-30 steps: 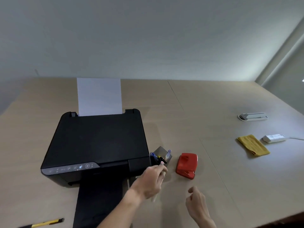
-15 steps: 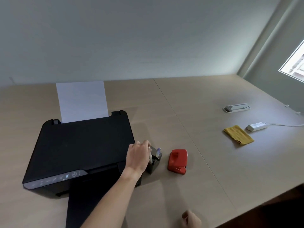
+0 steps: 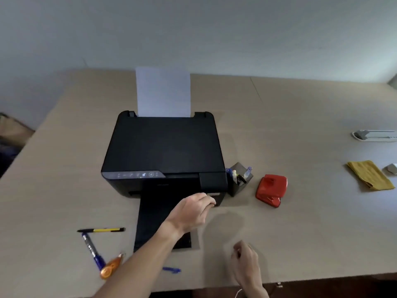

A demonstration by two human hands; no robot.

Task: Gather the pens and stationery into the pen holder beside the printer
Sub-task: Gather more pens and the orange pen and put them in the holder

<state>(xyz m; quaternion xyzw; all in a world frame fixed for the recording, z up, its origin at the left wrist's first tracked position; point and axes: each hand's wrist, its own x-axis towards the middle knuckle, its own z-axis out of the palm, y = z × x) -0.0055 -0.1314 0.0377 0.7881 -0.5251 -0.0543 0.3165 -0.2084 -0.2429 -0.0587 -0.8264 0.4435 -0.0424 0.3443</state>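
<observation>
Right of the printer [image 3: 163, 147], pen holder [image 3: 239, 179], red hole punch [image 3: 271, 188] beyond, 2 pens [image 3: 101, 230] front-left on beige table [image 3: 300, 130], left hand [image 3: 193, 211] fingers curled empty, right hand [image 3: 247, 263] loosely curled.

The bare left hand [image 3: 194, 211] reached forward, fingers [image 3: 209, 201] curled loosely; the bare right hand [image 3: 246, 260] hung low, fingers half-curled, holding nothing.

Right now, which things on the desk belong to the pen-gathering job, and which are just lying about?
Job:
pen holder beside the printer, some pens already inside
yellow pen
blue marker
orange correction tape
small blue pen

Lying about:
red hole punch
yellow cloth
white stapler-like tool
</observation>
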